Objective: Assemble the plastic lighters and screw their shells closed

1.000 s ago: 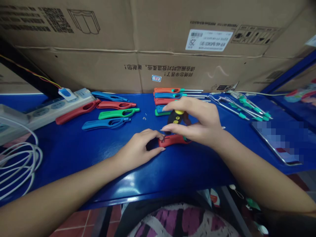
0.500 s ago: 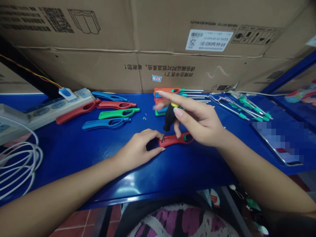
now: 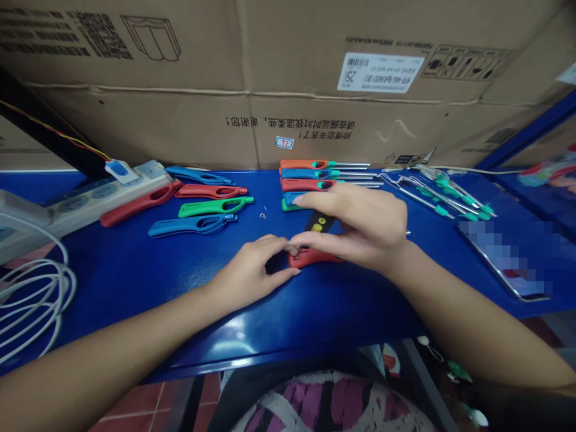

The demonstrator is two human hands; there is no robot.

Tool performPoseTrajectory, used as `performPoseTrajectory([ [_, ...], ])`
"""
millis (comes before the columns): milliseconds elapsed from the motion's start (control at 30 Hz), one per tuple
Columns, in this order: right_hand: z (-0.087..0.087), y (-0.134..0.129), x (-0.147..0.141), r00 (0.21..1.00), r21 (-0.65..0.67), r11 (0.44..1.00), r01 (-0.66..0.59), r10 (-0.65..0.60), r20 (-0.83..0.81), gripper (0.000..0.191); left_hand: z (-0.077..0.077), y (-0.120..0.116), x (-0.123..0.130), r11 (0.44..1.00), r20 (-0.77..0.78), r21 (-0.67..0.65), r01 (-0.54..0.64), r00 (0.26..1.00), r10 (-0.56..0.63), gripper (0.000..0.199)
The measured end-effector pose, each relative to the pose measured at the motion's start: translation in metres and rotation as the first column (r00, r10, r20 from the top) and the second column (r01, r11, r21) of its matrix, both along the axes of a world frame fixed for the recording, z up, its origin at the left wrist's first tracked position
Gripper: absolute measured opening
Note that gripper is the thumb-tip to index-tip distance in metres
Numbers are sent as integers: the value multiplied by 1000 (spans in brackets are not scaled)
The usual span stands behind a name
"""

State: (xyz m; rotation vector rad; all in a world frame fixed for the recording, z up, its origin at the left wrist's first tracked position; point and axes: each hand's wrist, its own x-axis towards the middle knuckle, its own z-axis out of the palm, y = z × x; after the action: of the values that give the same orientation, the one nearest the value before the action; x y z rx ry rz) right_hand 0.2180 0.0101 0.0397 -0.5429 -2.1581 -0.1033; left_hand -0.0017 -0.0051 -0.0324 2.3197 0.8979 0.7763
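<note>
A red lighter body lies flat on the blue table near its front edge. My left hand holds its left end between thumb and fingers. My right hand is closed around a black and yellow screwdriver, now tilted over the red body; its tip is hard to make out between the fingers. A few tiny screws lie behind my left hand. Behind my right hand is a stack of lighters with metal tubes, an orange one at the back.
Blue, green and red handles lie at the left by a power strip and coiled white cable. Metal tubes with green parts and a phone are at the right. A cardboard box stands behind.
My right hand has lowered and turned, and the screwdriver has gone from nearly upright to tilted, its handle leaning right. My left hand has stayed on the red body.
</note>
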Motion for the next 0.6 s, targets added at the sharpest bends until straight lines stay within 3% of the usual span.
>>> performPoseTrajectory([
  [67,-1,-1,-2,1000,20,1000,-5,5,26,33,0,0,0,1000,-7,-7,-2,1000,2,17],
  [200,1,-2,-6,998,-196,979,-61,66,19,37,0,0,0,1000,-12,-14,-3,1000,3,16],
  [367,7,1,0,996,-13,997,76,-75,56,31,0,0,0,1000,-2,-12,-2,1000,2,15],
  [500,16,0,4,993,-215,972,-93,108,57,35,2,0,0,1000,-21,-25,-8,1000,7,15],
  [600,16,-3,1,998,-171,984,-52,55,11,27,2,0,0,1000,-20,-24,-1,1000,0,14],
])
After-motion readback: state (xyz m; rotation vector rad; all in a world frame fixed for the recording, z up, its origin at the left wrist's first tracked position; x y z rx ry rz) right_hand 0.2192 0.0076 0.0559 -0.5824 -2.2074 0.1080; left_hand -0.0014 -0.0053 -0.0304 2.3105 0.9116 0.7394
